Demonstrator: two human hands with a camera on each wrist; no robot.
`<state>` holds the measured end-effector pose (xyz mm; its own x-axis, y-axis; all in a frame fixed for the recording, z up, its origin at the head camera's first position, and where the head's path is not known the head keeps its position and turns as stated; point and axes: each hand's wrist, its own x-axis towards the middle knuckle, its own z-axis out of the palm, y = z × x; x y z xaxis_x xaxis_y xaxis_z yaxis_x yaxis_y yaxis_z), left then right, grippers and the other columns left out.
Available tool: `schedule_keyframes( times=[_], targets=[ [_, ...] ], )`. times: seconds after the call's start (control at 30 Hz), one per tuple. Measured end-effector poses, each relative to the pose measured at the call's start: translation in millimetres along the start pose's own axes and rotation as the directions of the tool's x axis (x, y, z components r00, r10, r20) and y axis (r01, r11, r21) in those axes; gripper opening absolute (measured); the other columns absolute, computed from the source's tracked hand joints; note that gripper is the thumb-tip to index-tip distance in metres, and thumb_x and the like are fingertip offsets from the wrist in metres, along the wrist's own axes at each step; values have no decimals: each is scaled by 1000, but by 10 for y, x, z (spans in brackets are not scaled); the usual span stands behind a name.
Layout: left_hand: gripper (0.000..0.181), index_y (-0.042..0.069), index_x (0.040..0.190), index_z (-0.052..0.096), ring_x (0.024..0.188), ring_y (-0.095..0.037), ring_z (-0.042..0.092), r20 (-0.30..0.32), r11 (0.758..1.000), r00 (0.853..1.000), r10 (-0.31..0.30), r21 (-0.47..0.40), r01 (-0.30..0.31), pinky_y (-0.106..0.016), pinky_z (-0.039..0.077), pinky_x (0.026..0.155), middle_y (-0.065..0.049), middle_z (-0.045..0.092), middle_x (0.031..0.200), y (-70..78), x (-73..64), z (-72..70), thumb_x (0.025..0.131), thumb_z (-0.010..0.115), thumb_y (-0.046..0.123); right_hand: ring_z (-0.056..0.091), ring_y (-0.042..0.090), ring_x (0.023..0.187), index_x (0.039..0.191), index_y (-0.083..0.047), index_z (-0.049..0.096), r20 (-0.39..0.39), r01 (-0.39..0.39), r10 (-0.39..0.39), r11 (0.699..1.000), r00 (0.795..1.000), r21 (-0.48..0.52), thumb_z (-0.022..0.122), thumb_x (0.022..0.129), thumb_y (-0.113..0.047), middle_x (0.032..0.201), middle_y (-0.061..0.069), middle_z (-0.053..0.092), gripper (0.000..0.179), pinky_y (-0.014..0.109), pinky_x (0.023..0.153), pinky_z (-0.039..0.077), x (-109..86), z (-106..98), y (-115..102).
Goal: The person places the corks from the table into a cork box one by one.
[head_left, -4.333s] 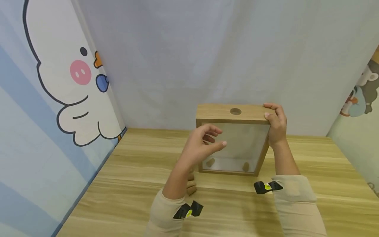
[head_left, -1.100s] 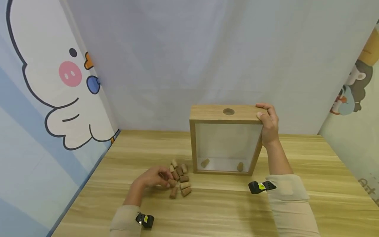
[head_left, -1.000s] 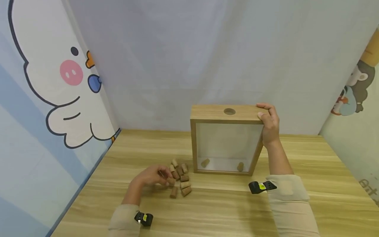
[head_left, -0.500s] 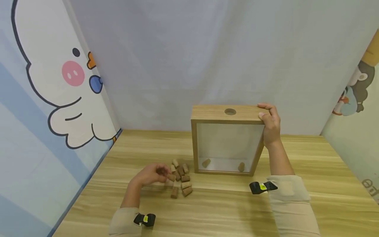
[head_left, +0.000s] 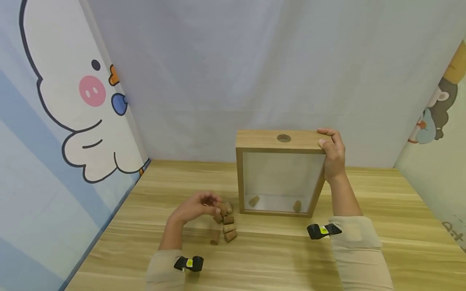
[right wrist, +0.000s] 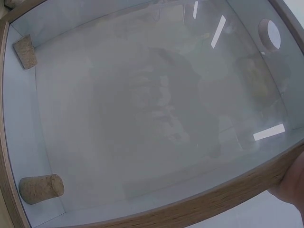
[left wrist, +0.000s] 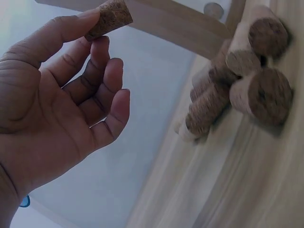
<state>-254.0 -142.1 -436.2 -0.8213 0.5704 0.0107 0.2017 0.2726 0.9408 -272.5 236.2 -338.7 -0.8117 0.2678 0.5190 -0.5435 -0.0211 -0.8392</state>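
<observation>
Pinched between the thumb and fingertips of my left hand point(head_left: 196, 208) is a cork point(left wrist: 111, 20), raised above the others in the left wrist view. Beside and below that hand, several loose corks point(head_left: 229, 228) lie in a small pile, left of a shallow wooden box point(head_left: 302, 139). The box stands upright with a clear front and a round hole point(head_left: 284, 138) in its top. My right hand point(head_left: 335, 157) grips its upper right corner, thumb on the top face. Inside, at the bottom, rest a left cork point(head_left: 254, 201) and a right cork point(right wrist: 42, 188).
Everything stands on a wood-grain table point(head_left: 273, 250). A pale curtain point(head_left: 225, 81) hangs behind the box. Printed cartoon walls flank the table, the left one point(head_left: 65, 121) close along its edge. Bright light reflections point(right wrist: 218, 32) show on the clear panel.
From in front of the box, my left hand went down left to the corks. Over the last half second it has risen and moved right, a cork in its fingertips. My right hand stays on the box.
</observation>
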Motion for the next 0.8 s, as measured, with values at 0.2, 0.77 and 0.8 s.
schedule_keyframes(
  times=[0.2,0.77,0.8],
  targets=[
    [24,-1,106,60,85,-25,53,-17,996,997,79,-46,-80,-41,48,70,-10,57,93,164,77,36,85,68,9,38,19,101,103,-15,59,9,2,-2,1000,1000,-13,41,84,-10,114,4,46,28,35,85,25,-11,2,-34],
    [21,0,100,61,87,-24,56,-130,980,972,197,40,-193,-36,48,75,-9,59,92,865,155,71,83,70,6,40,20,100,105,-13,59,4,7,-7,1000,1000,-27,40,84,-10,110,5,47,28,35,84,27,-15,-3,-31],
    [21,0,100,61,87,-24,56,-132,979,970,205,42,-201,-36,47,75,-9,59,92,908,153,77,83,70,6,41,20,99,106,-13,59,3,5,-5,1000,1000,-27,40,84,-10,109,6,47,29,35,84,28,-16,-2,-31]
  ],
)
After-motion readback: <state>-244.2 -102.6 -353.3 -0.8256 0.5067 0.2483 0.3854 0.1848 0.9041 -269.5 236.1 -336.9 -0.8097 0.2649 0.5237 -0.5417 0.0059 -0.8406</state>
